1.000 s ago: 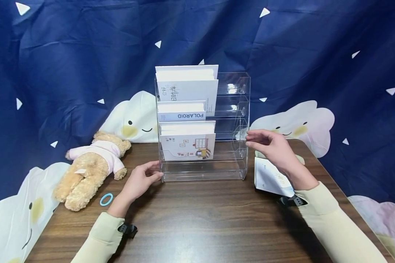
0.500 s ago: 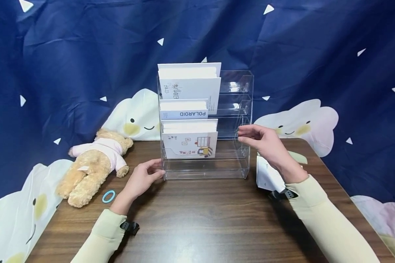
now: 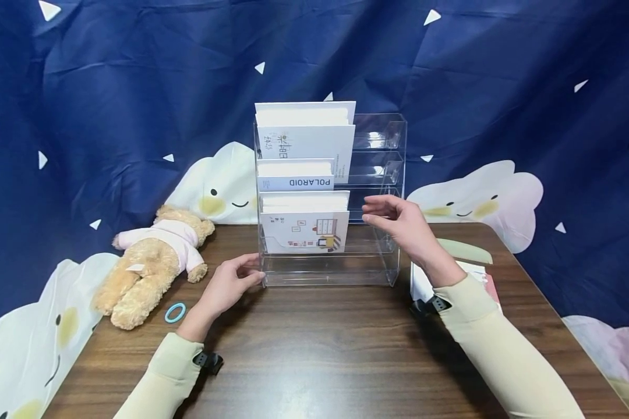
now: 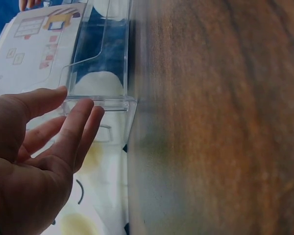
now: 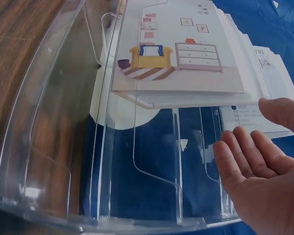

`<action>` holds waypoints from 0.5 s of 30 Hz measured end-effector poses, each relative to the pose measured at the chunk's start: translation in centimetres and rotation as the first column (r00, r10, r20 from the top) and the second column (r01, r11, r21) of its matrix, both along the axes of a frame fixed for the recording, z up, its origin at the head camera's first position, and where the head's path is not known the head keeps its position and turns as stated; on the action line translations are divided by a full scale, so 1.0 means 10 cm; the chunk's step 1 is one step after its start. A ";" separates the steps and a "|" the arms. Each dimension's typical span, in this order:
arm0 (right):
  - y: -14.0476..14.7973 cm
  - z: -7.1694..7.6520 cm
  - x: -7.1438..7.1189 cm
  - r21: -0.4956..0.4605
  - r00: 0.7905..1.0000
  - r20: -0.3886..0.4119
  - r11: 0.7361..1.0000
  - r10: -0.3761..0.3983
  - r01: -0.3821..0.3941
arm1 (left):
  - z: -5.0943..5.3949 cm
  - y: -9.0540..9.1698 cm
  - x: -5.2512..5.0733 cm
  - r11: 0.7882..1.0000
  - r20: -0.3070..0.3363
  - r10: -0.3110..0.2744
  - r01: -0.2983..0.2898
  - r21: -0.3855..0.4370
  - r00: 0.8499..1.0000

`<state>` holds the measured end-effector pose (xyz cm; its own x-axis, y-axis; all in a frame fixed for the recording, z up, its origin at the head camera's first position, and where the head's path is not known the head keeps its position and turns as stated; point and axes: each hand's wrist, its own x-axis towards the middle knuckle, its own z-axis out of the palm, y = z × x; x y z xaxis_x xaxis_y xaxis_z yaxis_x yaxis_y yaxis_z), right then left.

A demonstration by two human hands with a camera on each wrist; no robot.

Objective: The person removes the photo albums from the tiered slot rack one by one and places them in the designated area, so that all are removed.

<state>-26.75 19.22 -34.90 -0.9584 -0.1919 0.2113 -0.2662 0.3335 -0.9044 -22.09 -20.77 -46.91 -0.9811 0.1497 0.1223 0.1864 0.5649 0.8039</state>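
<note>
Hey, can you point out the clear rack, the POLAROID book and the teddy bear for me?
Clear rack (image 3: 327, 279): head view, on its lowest front panel.
POLAROID book (image 3: 296, 183): head view, on its lettered face.
Teddy bear (image 3: 154, 257): head view, on its furry body.

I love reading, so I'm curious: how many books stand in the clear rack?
3 in the rack: a white book at the top, the POLAROID book below it, and the illustrated book lowest. Thinner ones could be hidden behind them.
</note>
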 end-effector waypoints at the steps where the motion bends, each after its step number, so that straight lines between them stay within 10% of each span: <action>1: -0.01 -0.01 -0.01 -0.001 1.000 -0.002 1.000 0.002 -0.002 | 0.00 0.00 0.00 1.000 0.000 0.000 0.000 0.000 1.000; 15: -0.23 -0.15 -0.17 -0.100 0.999 -0.002 0.994 0.033 -0.033 | 0.00 0.02 0.01 1.000 -0.002 0.005 -0.005 0.000 1.000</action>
